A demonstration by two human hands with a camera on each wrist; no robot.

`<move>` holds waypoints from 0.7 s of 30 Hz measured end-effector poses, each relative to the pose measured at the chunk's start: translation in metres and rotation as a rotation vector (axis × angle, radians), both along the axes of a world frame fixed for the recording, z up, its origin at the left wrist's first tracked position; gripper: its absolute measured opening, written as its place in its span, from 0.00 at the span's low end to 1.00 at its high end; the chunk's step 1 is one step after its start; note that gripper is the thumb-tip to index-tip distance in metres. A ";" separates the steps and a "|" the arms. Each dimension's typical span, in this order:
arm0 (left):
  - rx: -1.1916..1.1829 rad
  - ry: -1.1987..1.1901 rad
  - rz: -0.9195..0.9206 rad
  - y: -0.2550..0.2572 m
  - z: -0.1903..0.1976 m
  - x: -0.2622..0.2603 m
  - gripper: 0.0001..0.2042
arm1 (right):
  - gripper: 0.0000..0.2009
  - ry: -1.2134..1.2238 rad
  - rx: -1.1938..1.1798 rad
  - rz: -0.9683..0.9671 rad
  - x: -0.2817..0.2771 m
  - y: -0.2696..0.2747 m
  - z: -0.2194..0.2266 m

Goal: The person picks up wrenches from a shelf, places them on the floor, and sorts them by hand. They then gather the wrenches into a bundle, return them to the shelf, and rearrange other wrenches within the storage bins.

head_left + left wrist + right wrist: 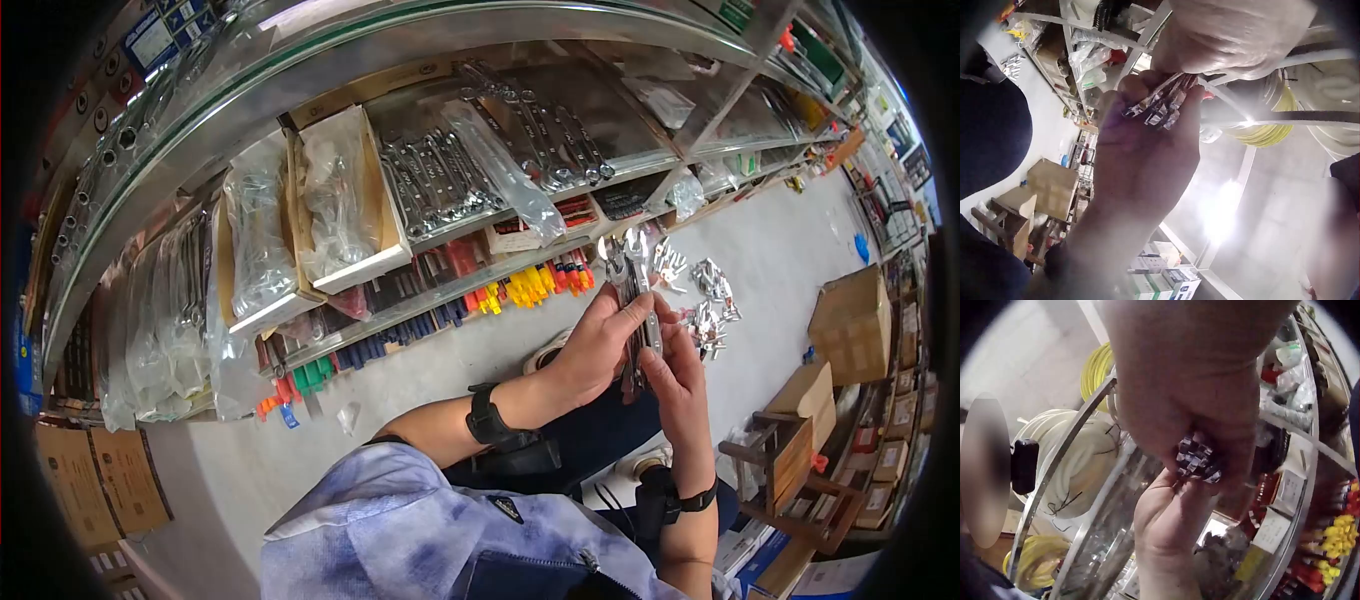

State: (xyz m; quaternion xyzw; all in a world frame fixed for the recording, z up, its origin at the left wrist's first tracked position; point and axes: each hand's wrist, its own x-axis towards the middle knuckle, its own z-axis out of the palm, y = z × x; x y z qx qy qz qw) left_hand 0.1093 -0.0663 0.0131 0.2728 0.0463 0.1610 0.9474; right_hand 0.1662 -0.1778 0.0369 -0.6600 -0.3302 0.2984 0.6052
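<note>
A bundle of several chrome wrenches (634, 262) stands upright between my two hands, open-end heads at the top. My left hand (598, 338) grips the bundle from the left, thumb across the shafts. Lower down on the other side, my right hand (680, 375) holds the same wrenches with its thumb against them. In the left wrist view, wrench ends (1163, 107) poke out of the right hand (1147, 150), with the left hand (1229, 37) close above. The right wrist view shows a cluster of wrench ends (1197, 459) between both hands.
Piles of shiny wrenches (712, 305) lie on the floor beyond my hands. A glass-edged shelf holds rows of wrenches (435, 175) and white boxes (350, 200) of bagged items. Yellow-handled tools (528, 287) hang below. Cardboard boxes (850, 322) and a wooden stool (790, 465) stand right.
</note>
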 end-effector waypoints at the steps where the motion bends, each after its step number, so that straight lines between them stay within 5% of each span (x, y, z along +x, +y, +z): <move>1: 0.016 0.010 0.033 0.002 0.000 0.000 0.15 | 0.13 0.130 0.003 0.038 0.000 0.004 0.001; 5: 0.118 0.065 0.004 0.012 0.006 -0.008 0.15 | 0.16 0.524 0.011 0.203 0.005 0.007 -0.005; 9: 0.290 0.042 0.010 0.021 0.016 -0.013 0.16 | 0.17 0.630 0.049 0.314 0.005 0.009 -0.004; 18: 0.308 0.018 0.081 0.021 0.012 -0.018 0.18 | 0.17 0.574 0.077 0.234 -0.008 0.016 -0.001; 21: 0.352 0.043 0.116 0.023 0.012 -0.026 0.17 | 0.16 0.419 0.008 0.364 -0.008 0.020 0.000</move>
